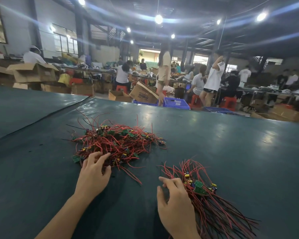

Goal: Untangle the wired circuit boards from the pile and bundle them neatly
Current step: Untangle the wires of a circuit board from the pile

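**Green table, two heaps of wire**

Dark green table [231, 144]: your left hand [93, 171] spreads straight fingers into the tangled pile [117, 138]. Your right hand [176, 204] curls loosely against the bundle [207, 200] beside its fingertips; I can't tell whether it grips.

Two hands [91, 175] [175, 202], apparently two wire heaps [117, 140] [205, 195]

The fingertips of the left hand [93, 171] were partly buried in the pile [117, 140], so a grip could not be confirmed. The right hand [174, 202] masked its own outer fingers and the bundle [207, 200] edge beside it. The bundle's wire ends and both forearms were cut off by the bottom edge. The background workers [214, 78] were blurred.
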The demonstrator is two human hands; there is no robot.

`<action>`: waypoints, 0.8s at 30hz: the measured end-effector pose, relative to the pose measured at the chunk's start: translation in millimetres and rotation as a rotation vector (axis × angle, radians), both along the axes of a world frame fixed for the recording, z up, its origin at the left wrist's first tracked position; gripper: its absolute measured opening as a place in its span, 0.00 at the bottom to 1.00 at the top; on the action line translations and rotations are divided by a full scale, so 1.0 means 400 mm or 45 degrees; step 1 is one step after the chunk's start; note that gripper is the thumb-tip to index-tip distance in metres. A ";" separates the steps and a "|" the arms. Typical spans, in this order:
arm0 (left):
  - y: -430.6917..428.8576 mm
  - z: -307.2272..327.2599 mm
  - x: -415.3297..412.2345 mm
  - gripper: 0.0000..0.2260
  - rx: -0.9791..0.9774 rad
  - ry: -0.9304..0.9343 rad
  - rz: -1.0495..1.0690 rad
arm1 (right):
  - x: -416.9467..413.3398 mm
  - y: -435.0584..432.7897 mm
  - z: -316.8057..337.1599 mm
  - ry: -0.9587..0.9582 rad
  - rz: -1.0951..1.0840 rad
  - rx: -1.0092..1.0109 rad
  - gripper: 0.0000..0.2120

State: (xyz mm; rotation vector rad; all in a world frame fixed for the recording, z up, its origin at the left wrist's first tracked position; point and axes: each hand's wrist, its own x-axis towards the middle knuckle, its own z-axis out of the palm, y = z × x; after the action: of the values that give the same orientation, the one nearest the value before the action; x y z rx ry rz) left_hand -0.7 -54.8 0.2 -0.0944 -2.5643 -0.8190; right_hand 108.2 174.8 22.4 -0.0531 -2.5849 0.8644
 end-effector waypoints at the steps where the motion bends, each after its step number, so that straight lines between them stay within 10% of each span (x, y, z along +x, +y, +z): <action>1: 0.003 -0.002 0.002 0.20 -0.069 -0.020 0.001 | 0.001 -0.004 -0.002 -0.009 0.015 0.004 0.14; 17: -0.015 -0.003 -0.044 0.28 0.254 -0.131 -0.075 | -0.006 0.005 -0.021 -0.111 -0.021 -0.094 0.12; 24: -0.008 0.014 -0.026 0.10 0.518 0.343 -0.027 | -0.009 0.006 -0.021 -0.089 -0.014 -0.127 0.11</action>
State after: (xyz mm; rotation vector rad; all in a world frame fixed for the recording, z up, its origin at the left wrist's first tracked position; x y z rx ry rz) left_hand -11.2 -58.0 5.8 -0.0981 -2.1077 -1.2278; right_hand 104.4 177.2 13.8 -0.1278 -2.6014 1.0043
